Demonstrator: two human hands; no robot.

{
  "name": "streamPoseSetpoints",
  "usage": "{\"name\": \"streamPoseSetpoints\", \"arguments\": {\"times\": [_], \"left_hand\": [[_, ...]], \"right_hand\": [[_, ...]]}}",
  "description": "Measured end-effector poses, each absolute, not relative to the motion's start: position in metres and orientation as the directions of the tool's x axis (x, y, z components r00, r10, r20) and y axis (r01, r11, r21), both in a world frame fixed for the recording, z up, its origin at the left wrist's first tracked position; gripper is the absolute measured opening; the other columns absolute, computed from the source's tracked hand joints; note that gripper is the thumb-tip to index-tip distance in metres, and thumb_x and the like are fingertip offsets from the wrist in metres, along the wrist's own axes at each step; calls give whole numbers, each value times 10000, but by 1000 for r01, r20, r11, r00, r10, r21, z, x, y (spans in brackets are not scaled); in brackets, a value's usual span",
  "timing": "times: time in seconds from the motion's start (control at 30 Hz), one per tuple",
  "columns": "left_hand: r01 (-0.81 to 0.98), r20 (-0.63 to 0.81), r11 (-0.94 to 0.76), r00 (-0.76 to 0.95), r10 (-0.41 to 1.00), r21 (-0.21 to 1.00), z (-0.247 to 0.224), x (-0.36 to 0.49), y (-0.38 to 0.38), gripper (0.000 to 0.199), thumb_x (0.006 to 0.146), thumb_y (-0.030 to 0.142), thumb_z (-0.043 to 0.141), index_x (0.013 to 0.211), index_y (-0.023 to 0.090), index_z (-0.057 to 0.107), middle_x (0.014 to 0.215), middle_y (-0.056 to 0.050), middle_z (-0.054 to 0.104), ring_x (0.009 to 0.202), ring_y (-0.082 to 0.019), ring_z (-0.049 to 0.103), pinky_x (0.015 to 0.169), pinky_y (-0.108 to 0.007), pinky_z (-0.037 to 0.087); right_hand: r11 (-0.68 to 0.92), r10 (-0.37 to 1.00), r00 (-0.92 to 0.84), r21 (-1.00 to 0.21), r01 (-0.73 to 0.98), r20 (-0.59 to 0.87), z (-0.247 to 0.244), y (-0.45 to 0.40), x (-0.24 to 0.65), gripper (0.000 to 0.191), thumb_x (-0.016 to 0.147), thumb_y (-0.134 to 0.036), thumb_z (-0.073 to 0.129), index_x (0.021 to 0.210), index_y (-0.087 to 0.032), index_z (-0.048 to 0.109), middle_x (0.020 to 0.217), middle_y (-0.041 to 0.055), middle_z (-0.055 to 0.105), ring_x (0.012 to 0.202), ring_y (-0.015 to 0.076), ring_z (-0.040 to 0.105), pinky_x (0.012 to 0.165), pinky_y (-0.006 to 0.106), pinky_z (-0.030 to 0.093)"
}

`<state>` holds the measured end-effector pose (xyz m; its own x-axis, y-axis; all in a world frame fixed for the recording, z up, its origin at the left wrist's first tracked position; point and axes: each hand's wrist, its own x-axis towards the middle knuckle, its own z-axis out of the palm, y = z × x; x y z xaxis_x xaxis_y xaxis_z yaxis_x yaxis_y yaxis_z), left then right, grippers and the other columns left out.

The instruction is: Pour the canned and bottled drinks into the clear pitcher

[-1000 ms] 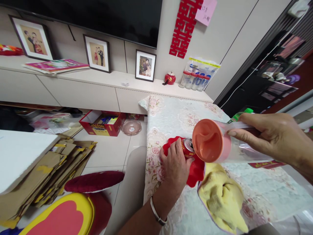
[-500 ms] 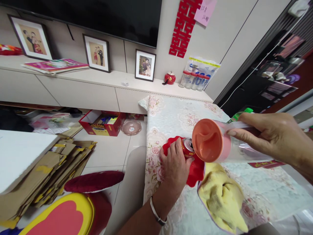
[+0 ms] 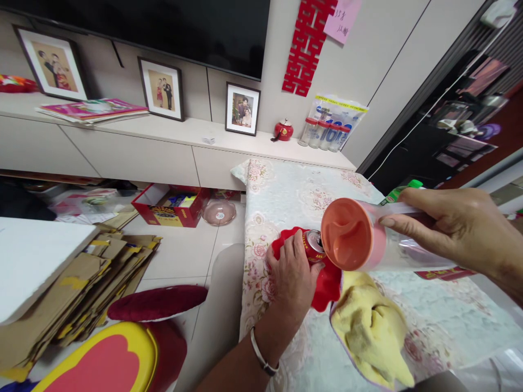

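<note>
Jug [image 3: 382, 246] and can [image 3: 314, 247], same as before

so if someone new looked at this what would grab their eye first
Probably the jug, lying sideways in the right hand, its big orange end close beside the can that the left hand holds against the red tray. Next, perhaps, the yellow cloth bunched on the table, on the near side of the tray. Higher up, the red cutout stands out on the pale wall.
</note>
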<state>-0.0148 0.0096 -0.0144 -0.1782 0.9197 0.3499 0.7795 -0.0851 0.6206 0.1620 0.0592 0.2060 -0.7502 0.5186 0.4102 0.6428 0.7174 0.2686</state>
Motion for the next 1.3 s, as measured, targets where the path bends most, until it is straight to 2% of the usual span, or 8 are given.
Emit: {"name": "streamPoseSetpoints", "arguments": {"times": [0.5,0.7,1.3], "left_hand": [[788,347,-80,-176,921,610,-15,-14,10,660,926,355,773,1485,223,448,1368,-104,707,1302,-311,636,1146,-592,399],[795,348,-81,-168,922,601,-13,-15,9,672,918,365,785,1483,212,456,1365,-108,709,1298,-309,643,1148,-594,411],[783,335,-80,-169,927,617,-14,-15,10,684,926,375,782,1492,193,443,1377,-115,703,1313,-308,635,1163,-619,392]], "right_hand": [[700,578,-706,197,687,408,204,60,165,554,1010,-660,505,675,-225,586,463,-62,426,372,107,384,406,259,294],[698,546,-729,258,668,413,200,63,172,536,1031,-639,489,706,-221,577,488,-74,404,384,102,379,416,256,296],[705,507,-763,316,634,401,208,60,160,604,1059,-627,419,677,-201,613,461,-66,411,336,106,415,352,245,330]]}}
